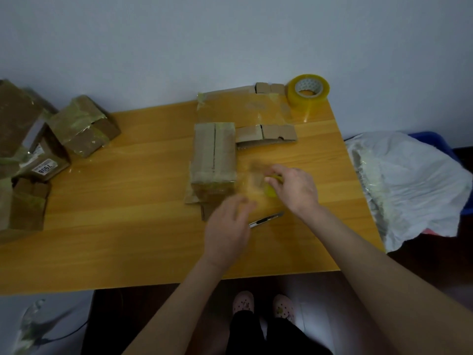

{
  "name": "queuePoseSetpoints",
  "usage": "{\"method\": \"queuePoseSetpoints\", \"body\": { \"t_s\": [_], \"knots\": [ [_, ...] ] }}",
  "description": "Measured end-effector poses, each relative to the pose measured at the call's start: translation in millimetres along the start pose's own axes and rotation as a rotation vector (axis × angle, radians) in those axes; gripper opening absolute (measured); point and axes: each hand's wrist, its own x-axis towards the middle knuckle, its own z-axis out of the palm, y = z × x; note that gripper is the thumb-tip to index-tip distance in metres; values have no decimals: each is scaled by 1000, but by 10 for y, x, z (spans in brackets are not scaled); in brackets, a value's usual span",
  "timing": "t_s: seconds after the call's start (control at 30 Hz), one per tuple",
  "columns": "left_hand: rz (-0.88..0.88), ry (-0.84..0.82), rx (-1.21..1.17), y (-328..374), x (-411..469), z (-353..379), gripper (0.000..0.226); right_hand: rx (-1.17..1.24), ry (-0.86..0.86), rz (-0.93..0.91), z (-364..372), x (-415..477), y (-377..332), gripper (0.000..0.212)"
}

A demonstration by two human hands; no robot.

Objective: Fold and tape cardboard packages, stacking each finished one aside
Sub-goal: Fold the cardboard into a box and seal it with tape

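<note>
A folded cardboard box (213, 152) lies in the middle of the wooden table (128, 226), its seam facing up and tape on its near end. My right hand (294, 188) is shut on a small yellowish tape roll (271, 187) just right of the box. A clear strip of tape (252, 183) stretches from the roll toward my left hand (227, 226), which is blurred and pinches the strip's near end. A large roll of yellow tape (307, 94) stands at the table's far right corner.
A utility knife (266, 219) lies between my hands. Flattened cardboard (245, 108) lies behind the box. Several taped packages (82, 125) are stacked at the left. A white plastic bag (409, 185) over a blue bin sits right of the table.
</note>
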Motion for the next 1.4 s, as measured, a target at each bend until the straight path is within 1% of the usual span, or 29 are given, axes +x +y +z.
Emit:
{"method": "queuePoseSetpoints", "body": {
  "t_s": [0.03,0.07,0.13,0.17,0.2,0.27,0.4,0.5,0.53,0.6,0.63,0.7,0.77,0.83,0.97,1.1,1.23,1.4],
  "knots": [
    [22,-80,-22,82,-63,132,30,6,7,2,5,-6,1,19],
    [-22,-179,-37,145,-97,271,29,6,15,3,3,-11,3,18],
    [-216,-367,-25,181,-117,543,33,3,27,8,-6,-10,2,17],
    [-297,-435,-22,179,-112,651,32,6,33,9,-16,-5,3,17],
    [-353,-478,-23,176,-100,725,31,13,41,11,-21,-4,12,17],
    [-423,-513,-6,143,-83,827,31,28,55,20,-37,8,40,18],
    [-498,-578,-12,149,-107,757,27,41,32,55,-51,4,68,18],
    [-606,-596,-89,226,-246,452,30,68,19,79,-32,7,44,19],
    [-645,-577,-127,250,-319,335,29,70,13,88,-24,8,37,19],
    [-728,-446,-239,308,-386,67,25,53,-1,101,-30,5,-3,19],
    [-740,-361,-281,343,-361,-47,24,38,-7,109,-33,-3,-21,19],
    [-677,-233,-319,406,-214,-236,28,27,-9,128,-30,-21,-39,20],
    [-617,-193,-354,456,-7,-349,40,16,-5,143,-30,-39,-49,21],
    [-606,-246,-304,467,151,-377,45,-7,-13,151,-39,-49,-67,21],
    [-674,-329,-189,436,262,-353,42,-48,-11,144,-52,-72,-120,22],
    [-724,-366,-136,439,301,-336,40,-74,6,107,-48,-95,-151,24],
    [-719,-371,-93,431,336,-327,36,-80,-2,93,-55,-105,-174,22],
    [-717,-449,-29,400,399,-280,36,-106,0,74,-38,-110,-203,20]
  ]
}}
